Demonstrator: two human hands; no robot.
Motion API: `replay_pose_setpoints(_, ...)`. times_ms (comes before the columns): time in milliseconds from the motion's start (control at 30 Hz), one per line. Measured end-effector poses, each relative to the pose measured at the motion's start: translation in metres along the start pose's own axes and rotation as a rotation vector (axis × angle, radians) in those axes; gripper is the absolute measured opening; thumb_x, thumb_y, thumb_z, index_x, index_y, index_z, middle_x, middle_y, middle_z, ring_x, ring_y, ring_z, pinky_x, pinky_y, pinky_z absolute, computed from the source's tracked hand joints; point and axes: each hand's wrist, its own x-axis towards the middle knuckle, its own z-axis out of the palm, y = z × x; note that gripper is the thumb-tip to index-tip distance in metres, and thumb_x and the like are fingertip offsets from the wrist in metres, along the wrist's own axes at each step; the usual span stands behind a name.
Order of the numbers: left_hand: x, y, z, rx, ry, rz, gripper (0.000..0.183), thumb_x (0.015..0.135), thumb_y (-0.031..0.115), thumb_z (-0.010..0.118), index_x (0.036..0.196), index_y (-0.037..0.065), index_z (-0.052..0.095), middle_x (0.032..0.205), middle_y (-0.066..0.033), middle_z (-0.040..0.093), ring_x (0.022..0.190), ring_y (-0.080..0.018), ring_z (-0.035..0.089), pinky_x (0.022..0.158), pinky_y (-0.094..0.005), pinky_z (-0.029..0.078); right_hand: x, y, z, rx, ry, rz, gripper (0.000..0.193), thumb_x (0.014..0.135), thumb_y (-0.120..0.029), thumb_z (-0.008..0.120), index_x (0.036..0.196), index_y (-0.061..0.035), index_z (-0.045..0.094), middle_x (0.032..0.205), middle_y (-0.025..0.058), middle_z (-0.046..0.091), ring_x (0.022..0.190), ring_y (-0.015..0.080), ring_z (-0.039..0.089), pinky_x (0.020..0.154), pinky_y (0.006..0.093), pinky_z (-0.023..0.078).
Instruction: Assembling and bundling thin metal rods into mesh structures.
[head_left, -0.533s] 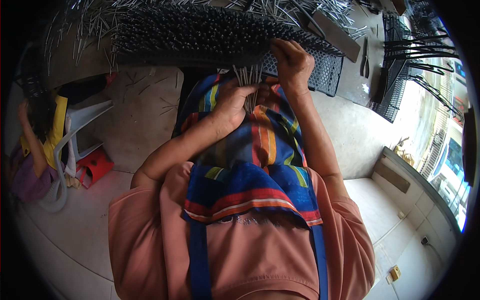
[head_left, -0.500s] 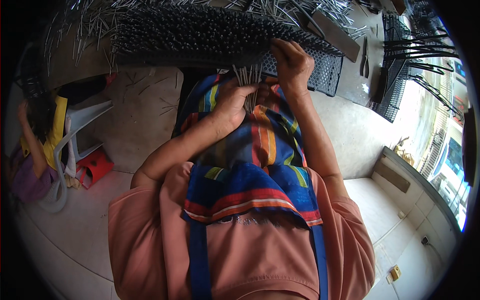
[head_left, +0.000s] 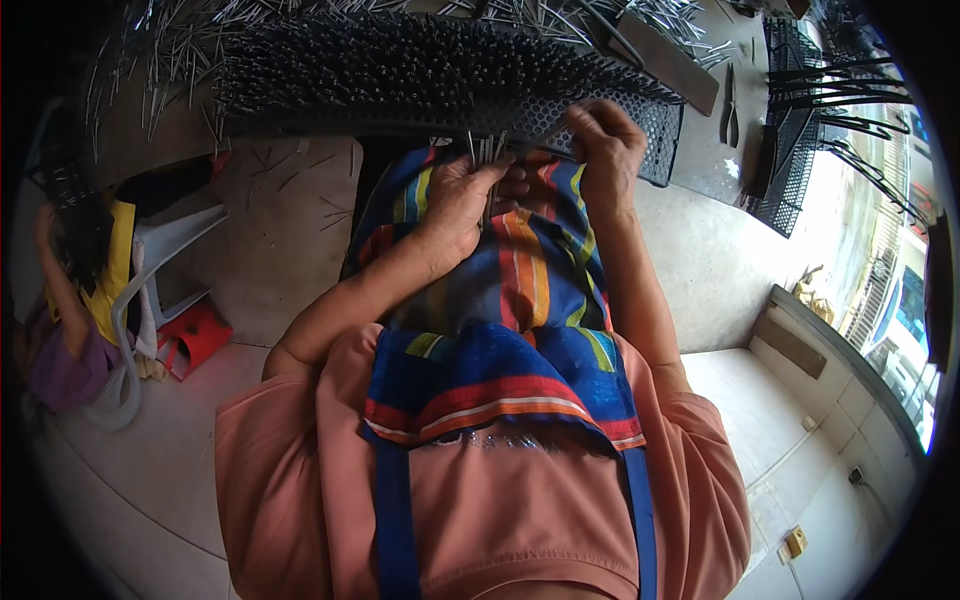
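Observation:
My left hand [head_left: 462, 205] is closed round a bundle of thin metal rods [head_left: 487, 150], held upright over my lap at the near edge of the perforated black rack. My right hand [head_left: 608, 150] is pinched at the rack's right part, with what looks like a single thin rod [head_left: 548, 133] slanting from its fingertips toward the bundle. Dense rows of dark rods [head_left: 400, 70] stand upright in the rack. Its right end [head_left: 660, 140] shows bare holes.
Loose rods [head_left: 160, 60] lie heaped behind and left of the rack. Pliers [head_left: 731, 105] and a flat plate [head_left: 668, 65] lie to its right, near another mesh rack [head_left: 785, 180] with black bent rods. At left, another person [head_left: 75, 320] is beside a white chair [head_left: 125, 330].
My right hand has moved right and nearer to me, away from the standing rods. My left hand and its bundle have shifted slightly left.

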Motion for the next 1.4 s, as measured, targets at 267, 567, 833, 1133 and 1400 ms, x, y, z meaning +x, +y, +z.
replay_pose_setpoints(267,-0.003,-0.006,0.0,-0.029,-0.115,0.056,0.021,0.089,0.001,0.056,0.108,0.004,0.065,0.093,-0.0126,0.07,0.081,-0.0213,0.069,0.071,-0.0318,0.056,0.025,0.017,-0.002,-0.339,0.163,-0.738,0.011,0.076,0.006,0.07,0.086,0.0,0.069,0.075,-0.0009,0.062,0.064,0.0046,0.053,0.058,0.0201,0.043)
replay_pose_setpoints(567,-0.005,-0.001,0.003,-0.054,-0.133,0.063,0.021,0.088,-0.004,0.051,0.103,0.001,0.065,0.096,-0.013,0.07,0.08,-0.019,0.068,0.07,-0.0301,0.057,0.026,0.015,0.006,-0.715,0.2,-0.789,0.014,0.076,0.002,0.072,0.089,-0.0028,0.072,0.074,0.0045,0.065,0.061,0.0093,0.057,0.057,0.0236,0.045)
replay_pose_setpoints(833,-0.007,0.004,-0.003,-0.12,-0.165,0.05,0.018,0.089,-0.003,0.053,0.102,0.001,0.066,0.098,-0.0127,0.07,0.08,-0.0199,0.069,0.071,-0.0316,0.057,0.004,0.017,0.004,-0.728,0.117,-0.726,0.007,0.08,-0.003,0.07,0.087,-0.0009,0.071,0.071,0.0054,0.065,0.062,0.0107,0.06,0.056,0.0254,0.046)
replay_pose_setpoints(1133,-0.01,0.001,-0.015,-0.179,-0.164,0.073,0.017,0.091,0.002,0.056,0.107,0.002,0.064,0.096,-0.0109,0.069,0.084,-0.0209,0.069,0.074,-0.0336,0.058,0.0,0.015,0.011,-0.089,-0.202,0.189,0.006,0.081,-0.006,0.071,0.084,-0.0006,0.069,0.071,0.0016,0.065,0.064,0.0034,0.055,0.056,0.0186,0.041)
replay_pose_setpoints(1400,-0.011,-0.005,-0.031,-0.076,-0.071,0.008,0.021,0.091,0.002,0.054,0.109,0.004,0.064,0.096,-0.009,0.068,0.082,-0.0186,0.067,0.076,-0.0311,0.055,0.024,0.013,0.05,-0.195,0.015,-0.716,0.011,0.075,0.008,0.07,0.084,0.003,0.069,0.083,0.003,0.066,0.074,0.0083,0.058,0.067,0.0198,0.046)
